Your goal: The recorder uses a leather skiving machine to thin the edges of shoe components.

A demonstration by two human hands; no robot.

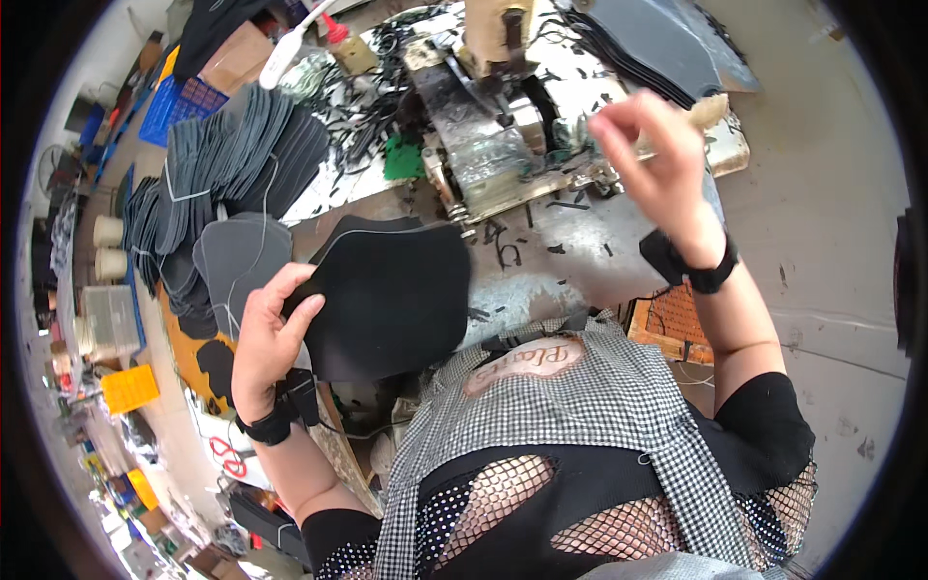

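My left hand (271, 333) grips the left edge of a black, rounded flat piece of sheet material (391, 300), thumb on top. The piece lies tilted over the near edge of the metal work surface, with another dark edge showing behind it. My right hand (662, 159) is raised above the right end of a bench machine (488, 145), fingers loosely bent and slightly blurred. Nothing shows between its fingers. The machine has a worn metal plate and a front bar, just beyond the black piece.
Stacks of grey cut pieces (227, 145) lie at the left, some tied with cord. Dark scraps (372, 92) litter the white tabletop around a red-capped bottle (353, 50) and a white lamp arm (287, 56). Another dark stack (643, 48) is at far right. An orange crate (670, 324) stands below.
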